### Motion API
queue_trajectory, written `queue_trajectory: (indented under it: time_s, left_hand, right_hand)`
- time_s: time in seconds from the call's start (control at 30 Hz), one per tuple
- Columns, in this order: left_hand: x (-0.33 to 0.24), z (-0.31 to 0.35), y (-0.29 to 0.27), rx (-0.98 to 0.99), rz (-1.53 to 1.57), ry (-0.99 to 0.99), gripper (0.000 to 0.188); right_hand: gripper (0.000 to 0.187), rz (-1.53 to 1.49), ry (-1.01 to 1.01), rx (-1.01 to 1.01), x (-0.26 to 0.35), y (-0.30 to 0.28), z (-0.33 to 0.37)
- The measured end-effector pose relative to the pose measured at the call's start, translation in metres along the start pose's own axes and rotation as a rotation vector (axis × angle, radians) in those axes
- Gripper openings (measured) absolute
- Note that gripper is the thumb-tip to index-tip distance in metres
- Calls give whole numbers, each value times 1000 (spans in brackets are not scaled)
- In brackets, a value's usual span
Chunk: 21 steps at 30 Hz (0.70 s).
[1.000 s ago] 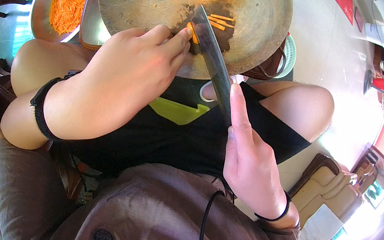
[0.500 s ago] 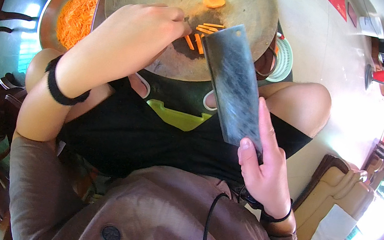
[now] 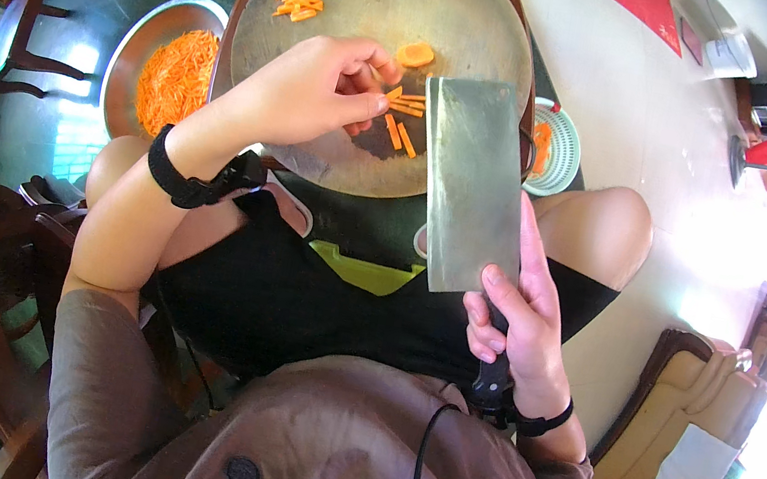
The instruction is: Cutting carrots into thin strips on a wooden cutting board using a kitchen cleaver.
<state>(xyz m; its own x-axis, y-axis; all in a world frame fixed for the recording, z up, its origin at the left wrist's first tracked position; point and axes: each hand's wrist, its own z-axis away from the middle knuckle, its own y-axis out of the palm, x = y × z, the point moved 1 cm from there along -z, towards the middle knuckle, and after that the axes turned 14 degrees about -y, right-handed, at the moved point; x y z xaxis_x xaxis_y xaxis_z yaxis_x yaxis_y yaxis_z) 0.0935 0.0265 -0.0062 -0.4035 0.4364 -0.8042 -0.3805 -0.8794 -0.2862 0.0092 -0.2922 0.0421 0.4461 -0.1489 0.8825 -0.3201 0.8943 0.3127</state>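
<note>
My right hand (image 3: pixel 527 319) is closed round the black handle of a broad cleaver (image 3: pixel 473 189). The blade stands up over the right part of a round wooden chopping board (image 3: pixel 318 142). Above the board, my left hand (image 3: pixel 328 88) has its thumb and forefinger apart, with the other fingers curled. Its fingertips are beside a few carrot sticks (image 3: pixel 399 134), close to the blade's left edge. Whether they touch a stick, I cannot make out. Just beyond lies a thick carrot slice (image 3: pixel 415 54). A small pile of carrot sticks (image 3: pixel 299 4) sits at the board's far left.
Left of the board, a metal bowl (image 3: pixel 118 78) holds shredded carrot (image 3: pixel 174 83). A pale green plastic basket (image 3: pixel 568 154) with carrot pieces stands at the right, partly behind the board. Wooden chairs (image 3: pixel 21 27) are at the left, and a padded sofa (image 3: pixel 668 419) at the right.
The cleaver has turned to show its flat side more squarely. My left hand's fingers have spread and shifted right, toward the carrot sticks. The whole view has shifted slightly.
</note>
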Motion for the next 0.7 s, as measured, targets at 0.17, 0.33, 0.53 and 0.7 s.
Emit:
queue_trajectory:
  time_s: [0.17, 0.33, 0.53, 0.7]
  left_hand:
    - [15, -16, 4, 132, 378, 46, 36]
    - [19, -24, 6, 325, 887, -55, 35]
    - [6, -16, 2, 305, 852, -107, 32]
    - [6, -9, -37, 127, 472, 79, 28]
  right_hand:
    - [83, -154, 27, 17, -3, 10, -1]
    - [85, -192, 58, 85, -6, 8, -3]
    - [82, -135, 4, 36, -4, 8, -4]
    - [81, -138, 12, -12, -2, 12, -4]
